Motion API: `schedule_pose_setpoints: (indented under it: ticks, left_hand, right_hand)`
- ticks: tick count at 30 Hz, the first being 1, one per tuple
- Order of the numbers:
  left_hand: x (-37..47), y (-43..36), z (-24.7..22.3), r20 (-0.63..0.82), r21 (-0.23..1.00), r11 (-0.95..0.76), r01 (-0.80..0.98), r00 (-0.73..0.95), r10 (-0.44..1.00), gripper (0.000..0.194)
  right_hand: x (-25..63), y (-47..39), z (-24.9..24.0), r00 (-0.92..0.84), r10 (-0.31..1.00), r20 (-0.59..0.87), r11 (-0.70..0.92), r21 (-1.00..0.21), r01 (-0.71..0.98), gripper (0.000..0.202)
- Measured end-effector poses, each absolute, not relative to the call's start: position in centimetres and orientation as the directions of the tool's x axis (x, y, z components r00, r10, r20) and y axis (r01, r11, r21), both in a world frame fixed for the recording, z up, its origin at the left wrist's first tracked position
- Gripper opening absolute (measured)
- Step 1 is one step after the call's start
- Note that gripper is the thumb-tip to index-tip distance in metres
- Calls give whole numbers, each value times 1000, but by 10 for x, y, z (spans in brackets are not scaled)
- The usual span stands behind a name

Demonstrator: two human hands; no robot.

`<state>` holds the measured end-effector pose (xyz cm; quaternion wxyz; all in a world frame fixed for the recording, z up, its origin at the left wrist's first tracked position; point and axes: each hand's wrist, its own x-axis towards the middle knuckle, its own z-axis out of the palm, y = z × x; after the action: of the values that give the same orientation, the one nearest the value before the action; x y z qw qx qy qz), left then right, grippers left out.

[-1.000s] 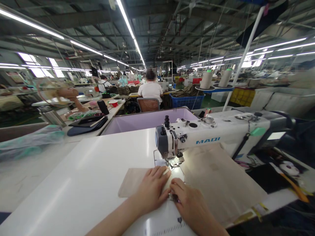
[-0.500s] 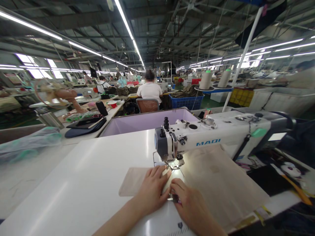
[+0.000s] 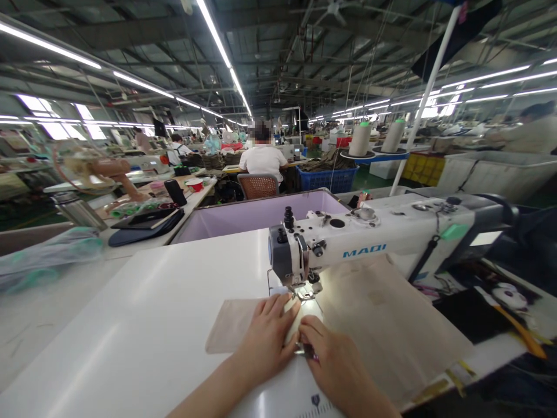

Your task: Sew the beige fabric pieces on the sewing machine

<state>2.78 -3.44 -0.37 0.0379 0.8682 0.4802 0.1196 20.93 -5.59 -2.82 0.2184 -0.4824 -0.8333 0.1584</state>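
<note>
My left hand (image 3: 267,331) lies over a small beige fabric piece (image 3: 226,325), fingers stretched out toward the lit presser foot (image 3: 307,292) of a white sewing machine (image 3: 409,232). Close on its right, my right hand (image 3: 333,354) has its fingers curled and pinched at the fabric's edge, just in front of the foot. The hands nearly meet; what lies under the fingertips is partly hidden. A large beige fabric panel (image 3: 391,325) is spread to the right, beneath the machine's arm.
A lilac-lined bin (image 3: 252,212) stands behind the white table (image 3: 143,307). Thread cones (image 3: 360,139) sit on a stand by a white pole (image 3: 424,98). On the left are a metal flask (image 3: 78,210) and dark fabric pieces (image 3: 145,227). A person (image 3: 261,157) sits ahead.
The whole view has shifted slightly left. Both hands keep nearly the same place and pose at the presser foot, with the fabric little changed.
</note>
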Motion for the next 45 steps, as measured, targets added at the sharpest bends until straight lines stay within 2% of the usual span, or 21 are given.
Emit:
schedule_pose_setpoints:
  ticks: [10,17,22,30,37,45]
  left_hand:
    - [25,-44,-7,167,96,-586,805,567,807,45]
    - [24,-73,-1,221,127,-727,675,695,684,33]
    - [24,-61,8,175,170,-692,702,670,722,23]
    - [19,-24,9,161,205,-652,730,632,758,20]
    - [13,-5,9,178,193,-648,737,623,762,21]
    - [9,-9,-3,246,205,-664,719,619,746,31]
  right_hand:
    - [214,-57,-26,-449,874,187,478,-506,718,29]
    - [220,-66,-29,-485,862,151,485,-527,698,39]
    - [218,-56,-26,-488,861,145,485,-528,697,39]
    - [212,-30,-9,-477,869,135,480,-470,741,36]
    - [211,-28,-6,-469,874,126,466,-490,737,35]
    - [208,-39,-17,-430,898,94,415,-504,757,44]
